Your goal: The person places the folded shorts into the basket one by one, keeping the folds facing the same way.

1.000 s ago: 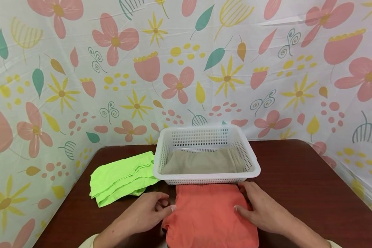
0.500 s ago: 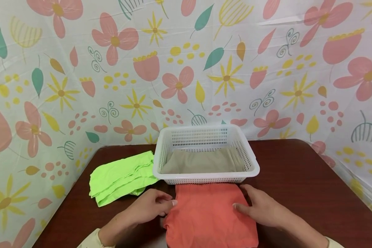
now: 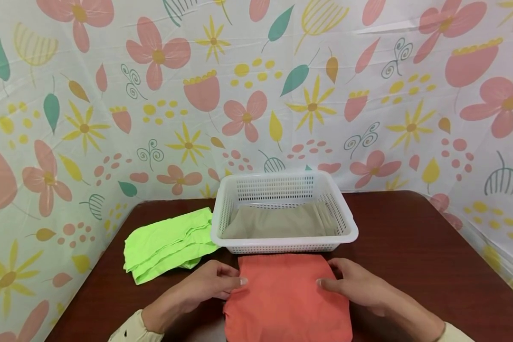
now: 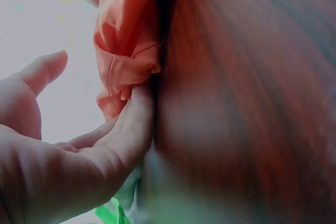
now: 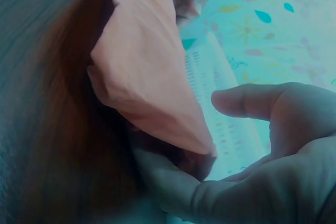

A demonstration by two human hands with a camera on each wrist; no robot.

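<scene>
A folded coral-red garment [image 3: 288, 297] with a gathered far edge lies on the table in front of the white basket [image 3: 284, 244]. At its left side is my left hand [image 3: 207, 285]; in the left wrist view its fingers [image 4: 137, 119] reach under the fabric's edge, while the thumb stands off the cloth. My right hand [image 3: 359, 287] is at the opposite side. Its fingers [image 5: 163, 177] slip beneath the garment in the right wrist view, and a gap separates that thumb from the fabric. The fingertips under the cloth are hidden on both sides.
Inside the basket lies a folded beige cloth [image 3: 282, 222]. To its left, a folded lime-green cloth [image 3: 168, 244] rests on the dark wooden table [image 3: 402, 247]. A flower-printed sheet [image 3: 256, 95] hangs behind and around the table.
The coral garment has shifted slightly left and toward me, and my right hand has moved left with it. My left hand's fingers have come in closer to the garment's edge.
</scene>
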